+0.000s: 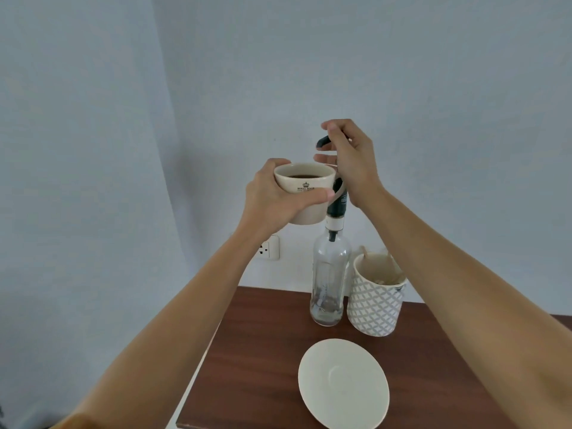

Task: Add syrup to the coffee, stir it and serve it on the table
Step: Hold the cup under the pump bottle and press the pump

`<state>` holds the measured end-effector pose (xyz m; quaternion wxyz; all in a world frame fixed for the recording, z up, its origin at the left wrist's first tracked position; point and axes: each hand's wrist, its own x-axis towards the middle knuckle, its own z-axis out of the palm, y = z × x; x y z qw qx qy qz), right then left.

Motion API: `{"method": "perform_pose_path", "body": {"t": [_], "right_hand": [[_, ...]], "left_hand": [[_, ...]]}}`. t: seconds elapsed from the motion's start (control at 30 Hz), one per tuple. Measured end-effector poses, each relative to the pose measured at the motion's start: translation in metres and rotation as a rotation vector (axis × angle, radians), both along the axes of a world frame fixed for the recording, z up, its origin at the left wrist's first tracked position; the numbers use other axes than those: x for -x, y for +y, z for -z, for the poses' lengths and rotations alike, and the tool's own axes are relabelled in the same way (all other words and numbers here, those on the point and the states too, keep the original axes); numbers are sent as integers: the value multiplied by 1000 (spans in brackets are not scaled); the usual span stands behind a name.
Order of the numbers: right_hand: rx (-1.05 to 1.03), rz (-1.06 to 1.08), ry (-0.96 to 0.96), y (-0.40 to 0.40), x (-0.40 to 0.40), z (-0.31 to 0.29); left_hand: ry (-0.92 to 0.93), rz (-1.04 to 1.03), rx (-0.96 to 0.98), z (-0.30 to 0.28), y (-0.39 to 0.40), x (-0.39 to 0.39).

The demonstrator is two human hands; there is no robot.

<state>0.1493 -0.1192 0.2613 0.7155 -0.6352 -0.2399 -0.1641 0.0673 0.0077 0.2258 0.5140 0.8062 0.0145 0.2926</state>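
My left hand (272, 196) grips the coffee cup (305, 193) under the spout beside my right hand (349, 162) pressing the syrup bottle (330, 283) pump; syrup may miss if I drift.

One cup (305, 193), one bottle (329, 283), one saucer (343, 383), one patterned holder (374, 308), two hands.

Head view looks forward and down, close over the table (263, 351), facing the wall (433, 88)
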Motion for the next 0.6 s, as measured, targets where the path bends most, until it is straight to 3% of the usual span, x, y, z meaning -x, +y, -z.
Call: {"method": "perform_pose_path", "body": {"t": [0.6], "right_hand": [[-45, 20, -57, 4, -8, 5]], "left_hand": [[19, -4, 48, -9, -5, -12]]}}
